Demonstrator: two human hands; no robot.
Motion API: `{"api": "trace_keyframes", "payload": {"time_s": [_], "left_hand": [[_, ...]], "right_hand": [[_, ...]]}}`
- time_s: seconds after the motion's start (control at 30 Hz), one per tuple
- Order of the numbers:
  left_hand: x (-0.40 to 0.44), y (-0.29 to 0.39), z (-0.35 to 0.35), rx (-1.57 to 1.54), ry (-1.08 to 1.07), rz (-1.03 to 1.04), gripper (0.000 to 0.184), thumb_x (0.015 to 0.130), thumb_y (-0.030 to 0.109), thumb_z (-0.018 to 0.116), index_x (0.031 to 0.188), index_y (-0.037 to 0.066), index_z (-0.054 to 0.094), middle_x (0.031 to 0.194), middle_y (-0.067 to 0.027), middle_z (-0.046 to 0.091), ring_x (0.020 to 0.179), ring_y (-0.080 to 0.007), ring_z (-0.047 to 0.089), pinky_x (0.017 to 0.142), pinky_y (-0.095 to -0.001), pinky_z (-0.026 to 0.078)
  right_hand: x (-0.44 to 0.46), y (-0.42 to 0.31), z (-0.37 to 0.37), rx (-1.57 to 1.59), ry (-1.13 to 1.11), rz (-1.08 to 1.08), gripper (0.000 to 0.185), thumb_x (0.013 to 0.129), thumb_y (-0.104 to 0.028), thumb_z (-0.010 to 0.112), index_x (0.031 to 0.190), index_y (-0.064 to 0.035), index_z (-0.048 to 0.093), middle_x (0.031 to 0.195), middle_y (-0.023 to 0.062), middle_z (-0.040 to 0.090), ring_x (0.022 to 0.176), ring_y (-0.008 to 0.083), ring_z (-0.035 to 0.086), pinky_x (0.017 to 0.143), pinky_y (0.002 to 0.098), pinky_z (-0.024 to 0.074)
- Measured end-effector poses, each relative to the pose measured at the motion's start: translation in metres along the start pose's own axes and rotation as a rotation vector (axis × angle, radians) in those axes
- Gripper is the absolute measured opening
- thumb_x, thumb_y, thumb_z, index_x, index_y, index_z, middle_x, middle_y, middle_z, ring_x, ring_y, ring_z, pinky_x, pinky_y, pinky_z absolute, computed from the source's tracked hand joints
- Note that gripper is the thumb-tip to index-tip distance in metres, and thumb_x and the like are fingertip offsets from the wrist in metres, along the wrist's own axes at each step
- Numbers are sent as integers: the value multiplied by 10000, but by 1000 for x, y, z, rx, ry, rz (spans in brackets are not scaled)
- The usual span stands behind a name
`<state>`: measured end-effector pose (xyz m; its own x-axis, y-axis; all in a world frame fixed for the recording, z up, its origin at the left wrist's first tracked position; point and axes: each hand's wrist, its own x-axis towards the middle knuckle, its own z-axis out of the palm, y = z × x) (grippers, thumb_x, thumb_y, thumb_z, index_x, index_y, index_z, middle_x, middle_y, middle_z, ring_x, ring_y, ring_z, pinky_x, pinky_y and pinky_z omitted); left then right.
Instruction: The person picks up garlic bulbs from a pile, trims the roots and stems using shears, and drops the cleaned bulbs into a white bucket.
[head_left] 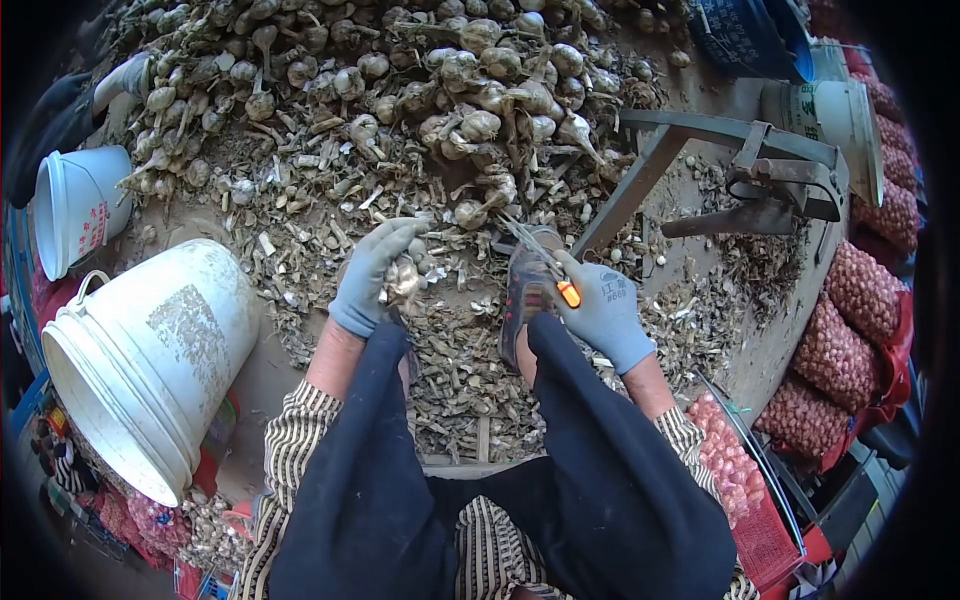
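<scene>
My left hand (372,280), in a grey-blue glove, is closed round a pale garlic bulb (402,283) above the littered ground between my knees. Part of the bulb is hidden by the fingers. In my gloved right hand (606,308) is a pair of shears (532,243), with an orange handle end showing by the thumb. Their metal blades point up and left, near a garlic bulb (470,213) at the lower edge of a big heap of garlic (480,90). Cut stems and dry skins (460,370) cover the ground round my shoes.
A stack of large white buckets (190,340) lies tilted at left, with a smaller white bucket (88,205) behind. A metal frame (690,135) stands at right. Filled red net sacks (835,350) line the right side; a red basket of garlic (728,460) sits beside my right leg.
</scene>
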<state>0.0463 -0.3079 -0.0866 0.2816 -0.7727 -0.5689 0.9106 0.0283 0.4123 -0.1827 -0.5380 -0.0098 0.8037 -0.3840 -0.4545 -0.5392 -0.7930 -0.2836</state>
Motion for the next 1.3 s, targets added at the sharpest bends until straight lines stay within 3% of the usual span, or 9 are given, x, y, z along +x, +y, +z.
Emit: {"api": "trace_keyframes", "payload": {"time_s": [0.13,0.2,0.4,0.53,0.67,0.9,1.0,1.13,1.3], "left_hand": [[11,-7,7,196,183,-19,424,1031,237,620,1366,-18,563,834,-35,658,703,-108,663,566,-266,614],[12,-13,4,365,163,17,362,1038,228,615,1298,-23,631,907,-54,696,799,-86,659,706,-235,575],[19,-33,-18,513,159,-88,523,1053,336,593,1447,5,500,1014,-132,730,771,-131,716,587,-242,588],[21,-25,-6,160,108,-252,648,1068,470,528,1544,62,366,1194,-206,678,762,-157,714,589,-290,639],[21,-26,-2,-262,-146,-142,620,1067,443,540,1538,72,379,1176,-185,679,745,-154,710,564,-301,645],[8,-12,17,-112,210,130,392,1079,213,542,1416,48,430,1139,-83,647,928,-156,701,783,-288,636],[12,-4,37,32,416,245,358,1078,239,552,1369,39,494,1137,-77,665,992,-155,689,854,-304,612],[-8,13,68,348,439,398,344,1071,189,487,1374,28,465,1065,-43,632,859,-47,609,719,-232,541],[-32,30,78,553,591,825,341,1049,250,587,1281,1,557,1152,-85,653,1004,-128,638,896,-303,535]], "right_hand": [[7,12,12,-182,-16,-58,392,949,-417,657,1216,-130,650,816,105,706,772,307,716,670,445,531],[24,5,9,-174,-37,-40,378,948,-410,656,1204,-132,647,821,108,709,783,309,720,671,449,528],[63,-13,14,-157,-96,-129,325,948,-364,660,1177,-133,660,848,110,717,830,300,728,689,440,537],[41,-29,12,177,63,-251,383,969,-371,665,1280,-147,657,850,100,713,809,328,714,683,445,547],[27,-40,12,321,58,-222,425,972,-361,692,1341,-154,646,903,143,729,790,335,724,678,416,561],[34,-62,7,699,87,-131,532,906,-247,787,1377,-65,619,866,130,696,778,276,700,735,356,550],[50,-89,-3,760,157,-282,577,879,-252,811,1389,-74,611,871,128,692,799,272,707,732,363,549],[68,-124,-23,567,314,-429,576,887,-334,787,1387,-107,614,900,141,707,859,311,716,737,407,553],[65,-148,-45,526,255,-593,509,900,-281,745,1364,-100,640,1056,187,731,1005,333,718,863,428,566]]}}
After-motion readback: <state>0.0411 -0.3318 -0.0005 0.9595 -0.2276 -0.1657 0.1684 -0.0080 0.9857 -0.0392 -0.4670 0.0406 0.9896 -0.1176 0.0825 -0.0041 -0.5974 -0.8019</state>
